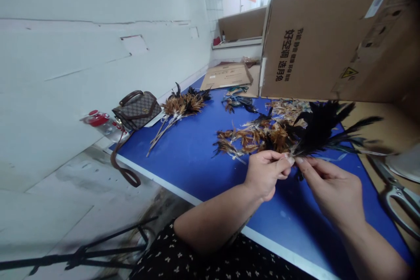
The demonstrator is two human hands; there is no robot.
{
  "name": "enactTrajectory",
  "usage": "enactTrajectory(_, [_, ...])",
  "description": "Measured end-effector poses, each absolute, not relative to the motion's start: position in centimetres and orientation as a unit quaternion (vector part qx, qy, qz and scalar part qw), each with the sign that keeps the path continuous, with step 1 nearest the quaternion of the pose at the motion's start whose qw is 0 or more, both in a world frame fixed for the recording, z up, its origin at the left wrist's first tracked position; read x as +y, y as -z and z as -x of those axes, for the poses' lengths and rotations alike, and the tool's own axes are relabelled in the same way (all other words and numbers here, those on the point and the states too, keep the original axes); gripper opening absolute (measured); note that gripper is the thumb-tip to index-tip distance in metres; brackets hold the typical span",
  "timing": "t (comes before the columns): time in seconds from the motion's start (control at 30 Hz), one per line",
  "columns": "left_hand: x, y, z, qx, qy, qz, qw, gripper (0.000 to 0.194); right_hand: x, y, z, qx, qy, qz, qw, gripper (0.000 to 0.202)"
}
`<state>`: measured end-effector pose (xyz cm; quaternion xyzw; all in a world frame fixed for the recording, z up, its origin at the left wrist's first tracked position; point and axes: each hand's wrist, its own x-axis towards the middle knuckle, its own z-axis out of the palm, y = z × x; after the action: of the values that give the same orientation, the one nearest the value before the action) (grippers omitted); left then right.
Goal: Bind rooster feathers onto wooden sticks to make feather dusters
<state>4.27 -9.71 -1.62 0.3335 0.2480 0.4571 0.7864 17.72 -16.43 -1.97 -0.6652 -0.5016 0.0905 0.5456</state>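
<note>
Between my two hands, above the blue table, is a bunch of black feathers [323, 127], its plumes fanning up and to the right. My left hand [267, 173] is closed, thumb and fingers pinching the pale base of the bunch. Right beside it, my right hand [331, 183] also pinches the bunch near that base. Just behind my hands lie loose brown and black feathers [252, 135]. Farther left, a finished-looking bundle of brown and black feathers on sticks [183, 105] rests on the table.
Scissors [398, 194] lie at the right. A large cardboard box [315, 48] stands behind the feathers, with flat cardboard [226, 75] at the back. A handbag [139, 111] and a red-capped bottle [105, 122] sit at the left edge of the blue table [183, 157].
</note>
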Motion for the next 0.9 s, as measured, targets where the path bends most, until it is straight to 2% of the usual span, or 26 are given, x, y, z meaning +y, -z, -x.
enactTrajectory(0.23, [-10.4,2.5,-5.1,0.266,-0.524,-0.365,0.722,0.047,-16.7,1.2,-17.0,-0.509,-0.114,0.673,0.524,0.028])
enactTrajectory(0.4, [-10.3,3.7,-5.2,0.267,-0.553,-0.446,0.651,0.035,-16.8,1.5,-17.1,-0.494,-0.134,0.683,0.521,0.033])
enactTrajectory(0.57, [-10.5,4.8,-5.2,0.282,-0.589,-0.534,0.537,0.02,-17.0,1.3,-17.0,-0.472,-0.151,0.682,0.539,0.035])
enactTrajectory(0.9, [-11.3,3.5,-4.4,0.272,-0.593,-0.621,0.435,0.018,-16.7,1.9,-17.4,-0.389,-0.26,0.679,0.565,0.05])
